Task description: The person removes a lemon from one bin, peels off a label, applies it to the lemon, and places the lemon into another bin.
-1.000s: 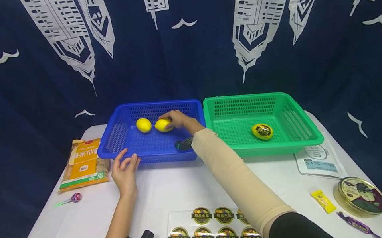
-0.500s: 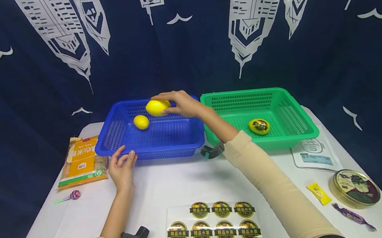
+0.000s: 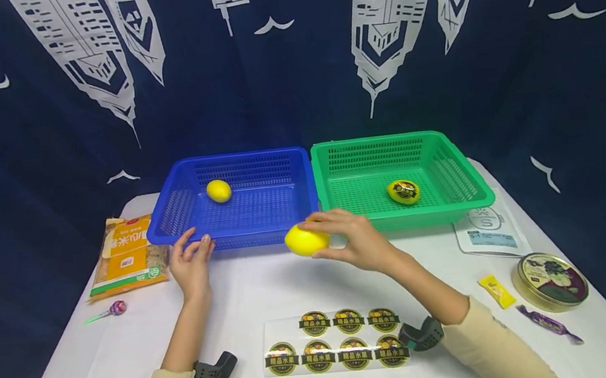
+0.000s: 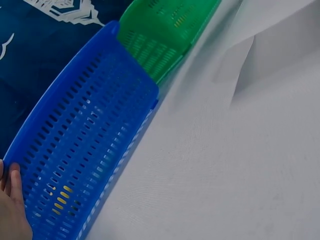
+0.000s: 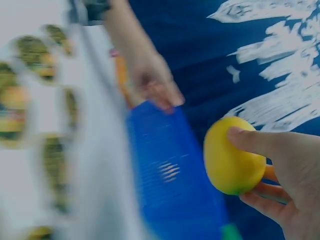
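Note:
My right hand (image 3: 360, 240) pinches a yellow lemon (image 3: 306, 239) between thumb and fingers, above the table in front of the two baskets. The right wrist view shows the lemon (image 5: 232, 156) up close, its skin bare of any label on this side. My left hand (image 3: 191, 269) holds the front rim of the blue basket (image 3: 240, 232) near its left corner; in the left wrist view a finger lies against the basket's outer wall. A second lemon (image 3: 219, 191) lies in the blue basket. In the green basket (image 3: 399, 218) rests a lemon with a round black-and-gold sticker (image 3: 403, 191).
A clear sheet of round stickers (image 3: 334, 341) lies in front. To the left are an orange food bag (image 3: 128, 257) and a lollipop (image 3: 117, 308). At right lie a white pouch (image 3: 489, 231), a yellow-wrapped sweet (image 3: 497, 291), a round tin (image 3: 551, 281) and a purple-wrapped candy (image 3: 549, 318).
The right hand has lifted a lemon out of the blue basket and carried it toward me and to the right. My left hand stays at the blue basket's rim.

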`<move>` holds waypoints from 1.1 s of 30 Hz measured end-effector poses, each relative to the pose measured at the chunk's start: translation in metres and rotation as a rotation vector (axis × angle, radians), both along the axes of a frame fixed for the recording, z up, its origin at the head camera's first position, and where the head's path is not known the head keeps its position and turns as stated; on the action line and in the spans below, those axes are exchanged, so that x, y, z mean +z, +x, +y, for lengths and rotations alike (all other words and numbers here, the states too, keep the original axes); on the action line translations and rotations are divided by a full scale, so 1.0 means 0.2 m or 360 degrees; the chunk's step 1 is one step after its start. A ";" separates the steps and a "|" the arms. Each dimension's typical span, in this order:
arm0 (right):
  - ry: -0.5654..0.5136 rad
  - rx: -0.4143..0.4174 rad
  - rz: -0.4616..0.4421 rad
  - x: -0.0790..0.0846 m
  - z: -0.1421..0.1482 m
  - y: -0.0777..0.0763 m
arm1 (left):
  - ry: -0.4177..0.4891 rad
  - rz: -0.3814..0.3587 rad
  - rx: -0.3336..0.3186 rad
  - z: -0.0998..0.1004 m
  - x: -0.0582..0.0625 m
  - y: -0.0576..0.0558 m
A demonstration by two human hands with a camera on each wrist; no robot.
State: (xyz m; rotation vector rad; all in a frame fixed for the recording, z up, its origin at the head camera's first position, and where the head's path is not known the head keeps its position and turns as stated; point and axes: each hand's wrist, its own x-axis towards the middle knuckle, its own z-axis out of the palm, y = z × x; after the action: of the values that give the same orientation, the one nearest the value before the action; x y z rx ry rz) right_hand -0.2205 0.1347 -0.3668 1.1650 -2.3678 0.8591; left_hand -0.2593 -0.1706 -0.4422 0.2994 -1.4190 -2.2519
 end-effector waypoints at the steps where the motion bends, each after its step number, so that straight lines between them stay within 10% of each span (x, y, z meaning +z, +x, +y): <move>1: -0.0004 -0.0043 -0.0030 -0.05 0.02 0.03 | 0.0004 0.0002 0.0010 0.00 0.00 0.00; 9: 0.0037 -0.0229 -0.0224 -0.38 0.05 0.11 | 0.0014 0.0062 0.0028 -0.02 -0.01 0.00; 21: 0.0037 -0.0306 -0.0284 -0.51 0.08 0.12 | -0.0467 0.0120 -0.0108 0.00 0.01 0.12; 24: 0.0018 -0.0319 -0.0277 -0.52 0.08 0.12 | -0.0737 0.0124 -0.0329 0.03 -0.04 0.17; 30: -0.0046 -0.0306 -0.0238 -0.51 0.08 0.12 | -0.1525 0.0127 -0.1148 0.11 -0.13 0.29; 33: -0.0129 -0.0302 -0.0165 -0.48 0.07 0.14 | -0.1740 0.0150 -0.1320 0.14 -0.17 0.33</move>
State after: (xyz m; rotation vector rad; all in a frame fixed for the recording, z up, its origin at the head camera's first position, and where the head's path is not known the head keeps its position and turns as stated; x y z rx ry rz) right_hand -0.1916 0.1492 -0.4632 0.8675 -2.4530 0.9606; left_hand -0.1938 -0.1430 -0.4765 -0.8640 -2.7515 -1.5166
